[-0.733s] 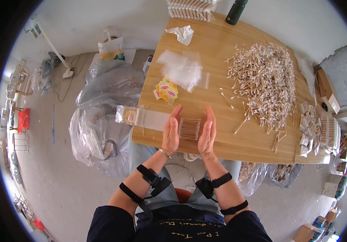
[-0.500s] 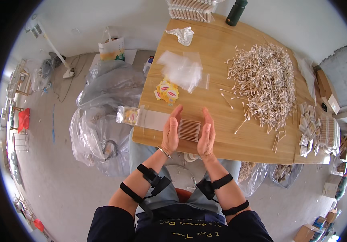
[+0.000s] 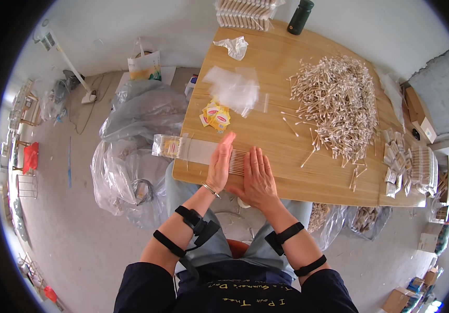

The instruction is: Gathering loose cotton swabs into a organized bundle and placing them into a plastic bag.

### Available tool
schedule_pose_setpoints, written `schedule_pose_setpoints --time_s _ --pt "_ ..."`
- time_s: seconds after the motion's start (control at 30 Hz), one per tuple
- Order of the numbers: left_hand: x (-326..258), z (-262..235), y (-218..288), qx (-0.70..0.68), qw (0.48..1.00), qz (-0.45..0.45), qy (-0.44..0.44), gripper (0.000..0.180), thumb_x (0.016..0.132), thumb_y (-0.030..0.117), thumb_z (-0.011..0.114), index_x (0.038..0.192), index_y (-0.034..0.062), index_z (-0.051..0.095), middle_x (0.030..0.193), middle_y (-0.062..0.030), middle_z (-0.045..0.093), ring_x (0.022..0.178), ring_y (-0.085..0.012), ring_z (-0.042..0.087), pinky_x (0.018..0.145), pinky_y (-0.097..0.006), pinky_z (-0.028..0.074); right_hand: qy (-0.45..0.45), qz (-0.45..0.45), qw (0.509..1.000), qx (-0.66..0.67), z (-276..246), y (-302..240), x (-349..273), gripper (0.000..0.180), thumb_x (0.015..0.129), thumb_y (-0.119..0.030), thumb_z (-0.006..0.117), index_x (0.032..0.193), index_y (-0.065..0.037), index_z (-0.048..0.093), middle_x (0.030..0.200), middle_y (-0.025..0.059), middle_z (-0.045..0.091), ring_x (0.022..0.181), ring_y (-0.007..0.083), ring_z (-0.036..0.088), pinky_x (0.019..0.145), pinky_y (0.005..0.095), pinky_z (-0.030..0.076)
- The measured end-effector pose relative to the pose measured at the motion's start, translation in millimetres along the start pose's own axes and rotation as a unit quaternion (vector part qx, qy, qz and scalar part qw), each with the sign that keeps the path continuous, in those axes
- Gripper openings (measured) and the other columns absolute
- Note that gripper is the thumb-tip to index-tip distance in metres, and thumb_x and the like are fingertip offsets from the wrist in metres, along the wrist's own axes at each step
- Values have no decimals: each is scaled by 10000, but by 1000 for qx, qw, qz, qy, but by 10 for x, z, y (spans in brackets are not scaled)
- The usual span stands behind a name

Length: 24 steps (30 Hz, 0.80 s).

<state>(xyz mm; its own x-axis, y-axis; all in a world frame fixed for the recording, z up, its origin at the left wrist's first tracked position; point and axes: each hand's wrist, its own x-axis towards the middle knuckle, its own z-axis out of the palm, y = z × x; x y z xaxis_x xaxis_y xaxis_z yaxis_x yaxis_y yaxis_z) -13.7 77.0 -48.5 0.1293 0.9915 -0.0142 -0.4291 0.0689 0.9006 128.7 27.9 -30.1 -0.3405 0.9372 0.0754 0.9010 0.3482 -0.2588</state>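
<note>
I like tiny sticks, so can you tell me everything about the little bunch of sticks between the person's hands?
The small bundle of sticks is a neat row of thin, pale tan sticks that look wooden, lying flat and side by side near the front edge of the wooden table. The left hand presses its left side and the right hand its right side, palms facing inward, squeezing it even. Just left of it lies a clear plastic sleeve. The stick tips are too small to make out.

Bright daylight, perhaps overexposed right rim
</note>
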Motion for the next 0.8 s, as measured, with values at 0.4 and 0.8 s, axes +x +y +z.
schedule_pose_setpoints --time_s 0.4,0.8 --pt "-688 -67 216 662 717 155 -154 577 850 305 654 1342 62 475 935 -105 512 901 -291 524 831 -397 429 -72 30 997 -30 -40 -8 15 1064 699 -437 701 1455 85 164 1544 256 133 1455 369 118 1198 431 126" --pt "-708 -59 133 684 700 149 -138 639 876 412 595 1392 76 420 960 -96 529 919 -281 517 825 -402 400 -32 9 999 -38 8 3 7 1007 715 -321 704 1462 67 152 1533 263 153 1449 377 141 1197 438 136"
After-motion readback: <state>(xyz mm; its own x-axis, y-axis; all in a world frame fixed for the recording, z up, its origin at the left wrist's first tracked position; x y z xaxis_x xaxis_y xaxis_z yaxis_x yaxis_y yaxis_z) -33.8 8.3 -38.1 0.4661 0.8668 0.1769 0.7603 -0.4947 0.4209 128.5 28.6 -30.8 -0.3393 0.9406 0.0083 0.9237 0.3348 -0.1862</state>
